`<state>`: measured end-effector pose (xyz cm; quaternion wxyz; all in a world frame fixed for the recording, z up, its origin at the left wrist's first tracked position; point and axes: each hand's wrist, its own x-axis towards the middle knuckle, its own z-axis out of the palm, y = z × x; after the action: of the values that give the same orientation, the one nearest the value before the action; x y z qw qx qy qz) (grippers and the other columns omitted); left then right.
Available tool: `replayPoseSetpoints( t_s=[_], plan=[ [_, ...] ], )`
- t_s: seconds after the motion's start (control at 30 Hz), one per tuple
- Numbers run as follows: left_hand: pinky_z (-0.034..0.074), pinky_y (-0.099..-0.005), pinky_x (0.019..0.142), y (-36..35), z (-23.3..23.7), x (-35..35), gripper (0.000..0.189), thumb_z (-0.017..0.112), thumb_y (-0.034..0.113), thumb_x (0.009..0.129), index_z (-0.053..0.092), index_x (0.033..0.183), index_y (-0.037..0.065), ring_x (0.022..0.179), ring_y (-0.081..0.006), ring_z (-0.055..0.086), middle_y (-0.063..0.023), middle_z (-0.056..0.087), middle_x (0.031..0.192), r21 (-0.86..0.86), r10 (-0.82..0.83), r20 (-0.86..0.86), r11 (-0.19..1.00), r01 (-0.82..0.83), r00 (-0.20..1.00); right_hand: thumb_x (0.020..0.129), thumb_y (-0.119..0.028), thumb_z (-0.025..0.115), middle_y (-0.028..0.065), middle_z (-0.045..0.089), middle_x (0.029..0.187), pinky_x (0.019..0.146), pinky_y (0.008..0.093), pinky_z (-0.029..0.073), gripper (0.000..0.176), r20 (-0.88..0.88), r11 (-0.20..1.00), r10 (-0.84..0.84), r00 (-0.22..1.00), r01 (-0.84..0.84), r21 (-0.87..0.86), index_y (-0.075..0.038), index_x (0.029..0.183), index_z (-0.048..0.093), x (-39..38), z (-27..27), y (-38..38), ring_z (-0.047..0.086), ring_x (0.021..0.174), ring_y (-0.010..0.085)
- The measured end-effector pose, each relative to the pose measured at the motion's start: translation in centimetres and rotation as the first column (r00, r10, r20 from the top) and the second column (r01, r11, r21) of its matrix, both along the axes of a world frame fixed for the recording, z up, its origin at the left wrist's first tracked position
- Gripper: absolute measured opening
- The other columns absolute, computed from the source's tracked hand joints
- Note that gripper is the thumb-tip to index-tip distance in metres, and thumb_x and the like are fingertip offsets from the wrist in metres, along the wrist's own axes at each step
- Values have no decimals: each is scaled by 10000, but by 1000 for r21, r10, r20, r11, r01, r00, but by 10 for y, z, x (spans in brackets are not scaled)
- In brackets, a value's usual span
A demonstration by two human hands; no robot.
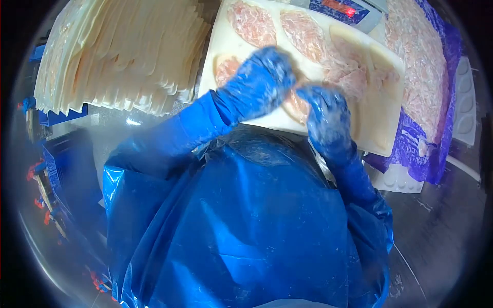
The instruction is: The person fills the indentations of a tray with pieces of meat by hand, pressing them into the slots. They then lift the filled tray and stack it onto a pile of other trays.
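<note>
Both my hands wear wet blue gloves over a white tray [380, 138] with oval hollows, several of them filled with pale pink minced meat [303, 35]. My left hand [267, 77], fingers curled, is above the tray's lower left part, beside a partly covered meat portion [226, 69]. To its right, my right hand [328, 110] is also curled, close to a portion of meat [297, 107] between the two hands. What the fingers of either hand grip, if anything, is hidden. Loose meat [346, 72] lies on the tray just beyond my right hand.
A tall row of stacked pale trays [123, 51] stands at the left. Behind the tray is a scale [346, 10] with a red-lit display. On the right a large mass of minced meat [416, 61] rests on purple film [411, 141], with another white moulded tray [465, 102] beyond.
</note>
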<state>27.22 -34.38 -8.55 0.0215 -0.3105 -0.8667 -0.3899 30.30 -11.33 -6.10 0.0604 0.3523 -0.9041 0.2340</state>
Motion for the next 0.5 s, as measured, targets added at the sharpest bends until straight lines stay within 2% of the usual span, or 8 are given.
replayPoseSetpoints(
  t_s=[0.13,0.17,0.2,0.23,0.27,0.3,0.4,0.5],
  plan=[
    [565,-346,947,-13,7,24,452,636,143,966,531,1403,98,1115,-136,647,-69,679,1236,79,-148,138,987,138,979,855,-117,601,68,653,1186,1060,446,379,347,-182,994,-16,983,35,103,-117,1195,669,-29,-8,6,514,1229,248],
    [377,-428,1174,-12,11,24,423,612,171,968,566,1384,109,1260,-195,583,-79,628,1344,78,-29,378,997,-1,926,866,-140,607,58,655,1204,1063,444,379,316,-154,988,-130,979,141,64,-102,1172,676,-31,-4,2,508,1250,233],
    [377,-428,1174,-13,13,22,423,612,171,968,566,1384,109,1260,-195,583,-79,628,1344,77,-37,383,997,8,923,866,-140,607,58,655,1204,1063,444,379,316,-148,987,-139,979,150,64,-102,1172,676,-28,-1,-2,508,1250,233],
    [259,-454,1220,-16,14,21,409,599,183,965,584,1369,117,1325,-228,525,-79,586,1398,-197,-19,53,980,29,998,835,-79,596,52,666,1202,1070,449,388,331,-139,995,-90,986,96,34,-113,1151,688,-25,1,-6,538,1221,253],
    [141,-480,1265,-19,14,20,397,585,195,963,601,1354,126,1389,-261,466,-79,544,1452,-448,-87,-278,893,-50,957,804,-17,585,46,677,1199,1076,454,398,361,-135,999,-34,990,35,2,-124,1129,700,-23,2,-8,569,1192,274],
    [108,-515,1262,-17,13,20,426,571,197,950,590,1372,147,1470,-295,344,-82,471,1518,-469,-65,-251,881,-62,966,809,-49,594,51,674,1210,1075,450,397,348,-43,988,152,987,-150,43,-116,1134,699,-12,-3,-3,579,1176,260],
    [120,-502,1262,-18,16,19,455,593,207,942,571,1393,150,1476,-308,330,-84,468,1520,-485,12,-256,863,-140,967,831,-126,619,61,662,1145,1006,457,418,257,-54,997,83,995,-83,-4,-113,1079,687,15,-12,29,582,1117,282],
    [105,-491,1260,15,14,30,568,620,260,943,479,1472,112,1499,-343,280,-126,393,1576,-334,51,-160,937,-103,986,792,-101,643,47,659,1111,966,462,430,249,18,1000,11,1000,-12,28,-131,1034,695,33,-4,26,585,1082,281]
  ],
)
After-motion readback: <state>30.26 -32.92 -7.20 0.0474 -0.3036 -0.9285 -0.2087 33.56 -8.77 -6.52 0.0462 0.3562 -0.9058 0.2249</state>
